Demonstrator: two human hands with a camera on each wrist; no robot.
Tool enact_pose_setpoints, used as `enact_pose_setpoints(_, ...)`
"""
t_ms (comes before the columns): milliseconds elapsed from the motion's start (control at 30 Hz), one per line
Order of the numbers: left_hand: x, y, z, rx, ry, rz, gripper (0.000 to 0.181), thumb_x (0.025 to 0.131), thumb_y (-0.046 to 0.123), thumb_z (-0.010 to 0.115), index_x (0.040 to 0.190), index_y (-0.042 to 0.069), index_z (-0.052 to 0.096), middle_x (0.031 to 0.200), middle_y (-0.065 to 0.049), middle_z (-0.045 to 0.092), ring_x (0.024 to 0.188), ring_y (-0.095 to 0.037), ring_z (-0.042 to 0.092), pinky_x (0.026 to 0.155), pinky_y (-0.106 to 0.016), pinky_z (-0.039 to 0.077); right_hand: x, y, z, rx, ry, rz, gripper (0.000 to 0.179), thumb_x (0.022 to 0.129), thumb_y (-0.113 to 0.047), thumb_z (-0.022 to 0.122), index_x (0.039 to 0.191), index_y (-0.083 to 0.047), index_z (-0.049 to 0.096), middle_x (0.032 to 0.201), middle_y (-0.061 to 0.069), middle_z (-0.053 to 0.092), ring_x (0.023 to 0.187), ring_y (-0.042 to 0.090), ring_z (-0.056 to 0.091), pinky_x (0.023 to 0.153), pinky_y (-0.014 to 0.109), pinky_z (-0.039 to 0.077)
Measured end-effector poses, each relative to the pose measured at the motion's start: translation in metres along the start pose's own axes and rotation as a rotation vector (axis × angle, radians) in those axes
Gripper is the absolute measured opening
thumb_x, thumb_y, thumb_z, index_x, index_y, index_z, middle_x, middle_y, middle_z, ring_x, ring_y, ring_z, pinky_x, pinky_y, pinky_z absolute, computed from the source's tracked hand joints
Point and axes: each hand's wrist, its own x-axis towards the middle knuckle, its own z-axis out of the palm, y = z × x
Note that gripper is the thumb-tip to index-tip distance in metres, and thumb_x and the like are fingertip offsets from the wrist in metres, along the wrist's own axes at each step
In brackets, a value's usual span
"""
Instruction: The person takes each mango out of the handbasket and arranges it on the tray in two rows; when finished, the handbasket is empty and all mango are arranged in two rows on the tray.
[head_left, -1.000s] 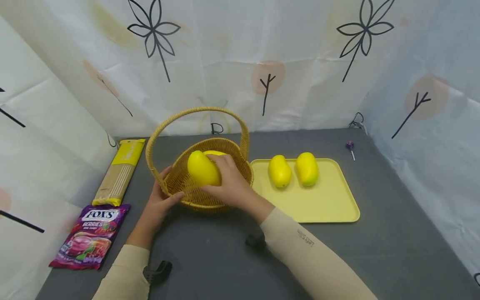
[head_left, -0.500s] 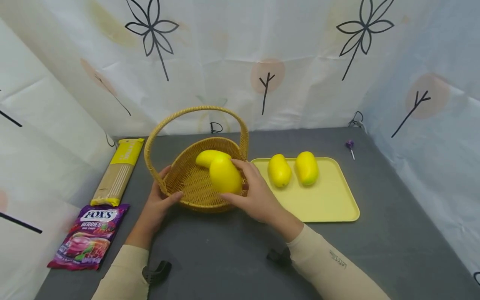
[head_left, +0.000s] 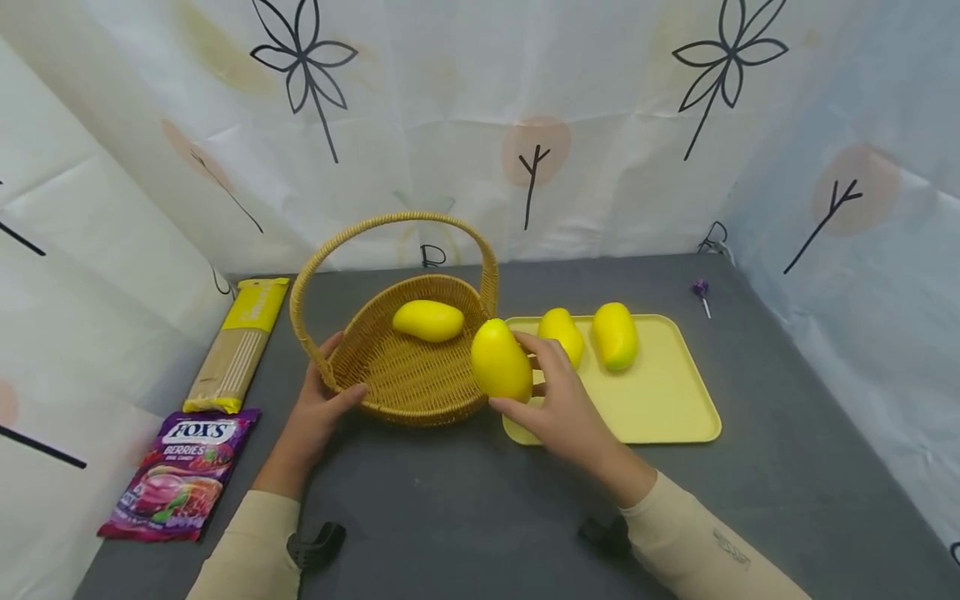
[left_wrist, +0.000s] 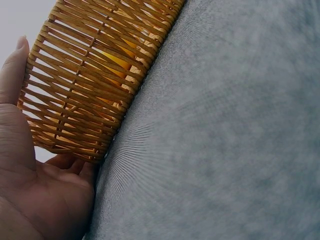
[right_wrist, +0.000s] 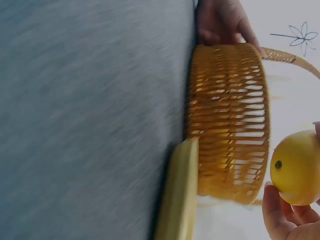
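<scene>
My right hand point(head_left: 566, 408) grips a yellow mango point(head_left: 501, 361) with thumb and fingers, above the gap between the wicker basket point(head_left: 420, 408) and the yellow tray point(head_left: 660, 408). In the right wrist view that mango point(right_wrist: 296, 167) hangs higher than the basket's rim. My left hand point(head_left: 315, 408) holds the basket's left end, its thumb over the rim near the handle's foot; the left wrist view shows the palm point(left_wrist: 55, 200) against the woven side. One mango point(head_left: 428, 321) lies inside the basket. Two more mangoes, one partly hidden point(head_left: 561, 333) and one whole point(head_left: 615, 336), lie on the tray.
Left of the basket lie a pack of noodles point(head_left: 238, 346) and a purple candy bag point(head_left: 180, 475). A small purple lollipop point(head_left: 701, 289) lies behind the tray on the right. Printed cloth walls point(head_left: 600, 167) bound the grey table point(head_left: 450, 517).
My right hand has lifted the mango out of the basket and carried it right, towards the tray. The mango left inside now shows fully. My left hand has stayed on the basket.
</scene>
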Motion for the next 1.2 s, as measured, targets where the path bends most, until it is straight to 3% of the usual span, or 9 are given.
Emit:
enact_pose_setpoints(367,-0.001,0.0,-0.001,0.017,-0.001,-0.002,0.084,0.107,0.0,0.066,0.174,0.022,0.022,0.171,-0.016,0.029,0.146,-0.03,0.039,0.107,-0.022,0.042,-0.016,0.027,-0.011,-0.034,-0.05,0.114,0.086,0.092,-0.02,0.091,0.161,0.0,0.044,0.145,0.017,0.051,0.127,0.034,0.055,0.094,0.047,0.059)
enact_pose_setpoints(633,-0.001,0.001,0.0,0.014,-0.005,0.0,0.083,0.107,0.0,0.066,0.174,0.023,0.022,0.171,-0.015,0.028,0.147,-0.031,0.038,0.108,-0.022,0.041,-0.022,0.04,-0.021,-0.147,-0.072,0.231,0.085,0.093,-0.033,0.09,0.158,0.0,0.047,0.149,0.02,0.056,0.124,0.041,0.061,0.101,0.057,0.053)
enact_pose_setpoints(933,-0.001,0.001,0.001,0.015,-0.008,0.0,0.084,0.107,-0.001,0.065,0.174,0.024,0.022,0.17,-0.015,0.03,0.148,-0.031,0.038,0.109,-0.023,0.041,-0.021,0.048,-0.025,-0.252,-0.06,0.28,0.083,0.093,-0.036,0.089,0.153,0.006,0.05,0.147,0.023,0.058,0.122,0.04,0.062,0.102,0.058,0.05)
enact_pose_setpoints(1200,0.0,-0.002,-0.001,0.036,-0.009,-0.001,0.084,0.107,0.0,0.066,0.174,0.024,0.021,0.171,-0.017,0.029,0.147,-0.032,0.039,0.109,-0.023,0.041,-0.02,0.052,-0.027,-0.28,-0.049,0.317,0.083,0.093,-0.045,0.088,0.151,0.003,0.052,0.139,0.02,0.063,0.11,0.033,0.064,0.093,0.052,0.053)
